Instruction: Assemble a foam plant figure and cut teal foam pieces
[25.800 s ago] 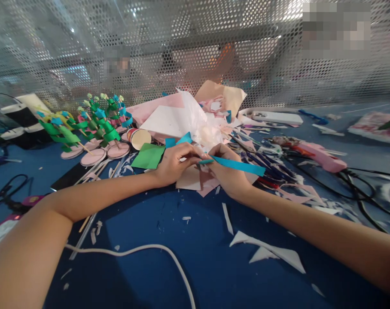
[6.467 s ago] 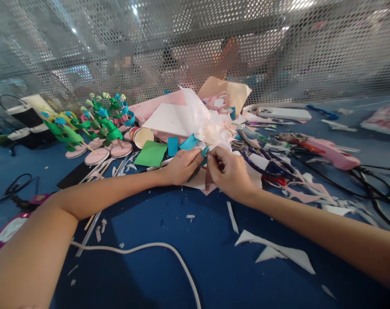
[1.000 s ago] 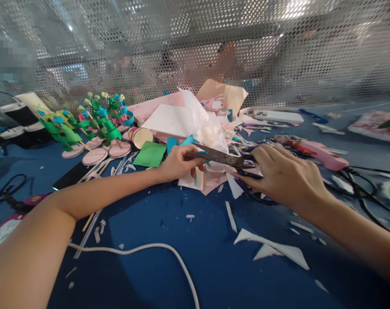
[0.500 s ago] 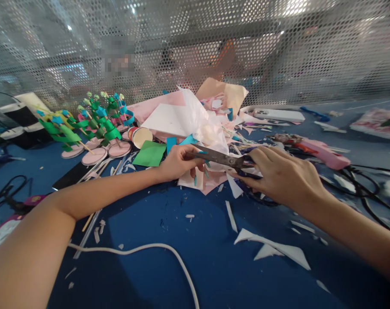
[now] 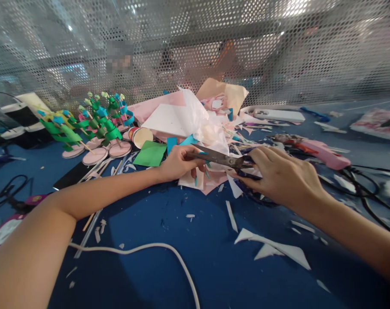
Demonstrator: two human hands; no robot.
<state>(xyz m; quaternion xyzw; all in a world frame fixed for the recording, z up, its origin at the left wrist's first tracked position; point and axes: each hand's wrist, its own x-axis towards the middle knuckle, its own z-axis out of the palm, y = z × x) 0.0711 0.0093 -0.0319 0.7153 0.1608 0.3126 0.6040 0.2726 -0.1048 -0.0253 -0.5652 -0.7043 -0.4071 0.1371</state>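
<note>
My right hand (image 5: pixel 280 174) grips the dark handles of a pair of scissors (image 5: pixel 222 158), whose blades point left toward my other hand. My left hand (image 5: pixel 178 162) is closed in a pinch on a small piece of teal paper (image 5: pixel 207 164), held right at the blades. Thin teal slivers hang just below the fingers. Both hands hover over pink paper scraps (image 5: pixel 211 180) on the blue table (image 5: pixel 182 266).
A heap of pink, white and tan paper (image 5: pixel 188 116) lies behind the hands. Green and blue paper figures on pink discs (image 5: pixel 95 128) stand at the left, with a green square (image 5: pixel 150 153) beside them. A white cable (image 5: pixel 143 249) curves in front; a pink glue gun (image 5: pixel 324 155) and black wires lie right.
Long ago both hands held a long teal strip, then a small folded piece. Over the last second my right hand holds the scissors at the teal piece; almost nothing has moved.
</note>
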